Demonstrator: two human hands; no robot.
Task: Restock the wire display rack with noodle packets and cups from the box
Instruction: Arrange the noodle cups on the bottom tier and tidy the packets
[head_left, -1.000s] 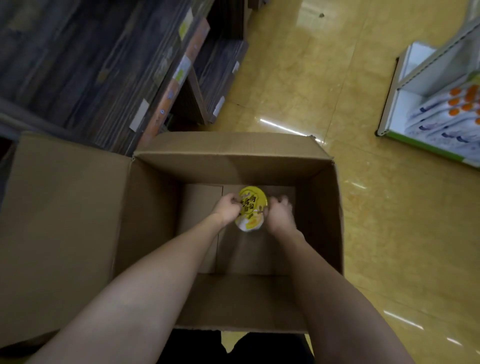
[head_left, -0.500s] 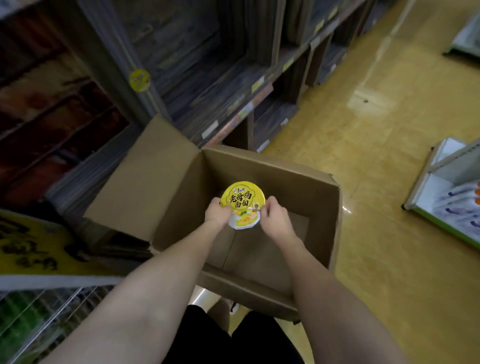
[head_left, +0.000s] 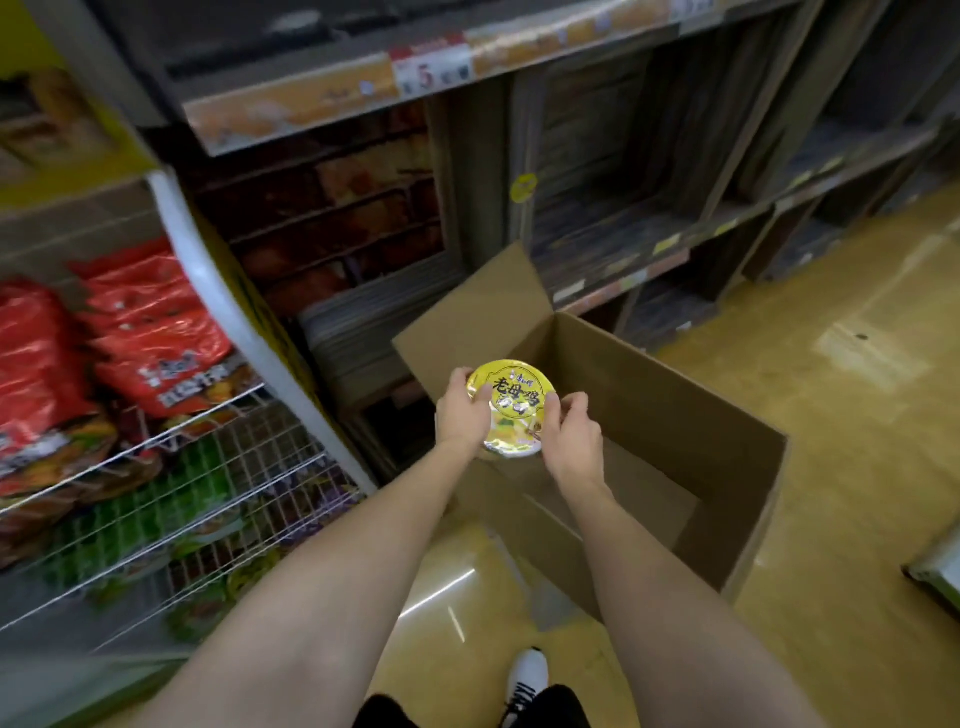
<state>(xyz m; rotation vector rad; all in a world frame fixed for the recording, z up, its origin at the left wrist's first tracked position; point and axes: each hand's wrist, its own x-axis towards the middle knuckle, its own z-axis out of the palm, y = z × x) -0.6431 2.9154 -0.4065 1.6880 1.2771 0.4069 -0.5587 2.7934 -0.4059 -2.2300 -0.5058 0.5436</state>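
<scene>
Above the open box (head_left: 649, 415), both hands' curled fingers (head_left: 566, 402) around the yellow-lidded noodle cup (head_left: 511, 405)

wooden shelving (head_left: 613, 228), price tag (head_left: 431, 73), yellow floor (head_left: 857, 415)

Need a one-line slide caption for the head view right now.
Both hands, left and right, hold a yellow noodle cup above the open box, beside the wire rack.

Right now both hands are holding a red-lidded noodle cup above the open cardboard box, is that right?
Not quite: the lid is yellow, not red. The head view shows the left hand and right hand holding a yellow-lidded noodle cup above the open cardboard box.
</scene>
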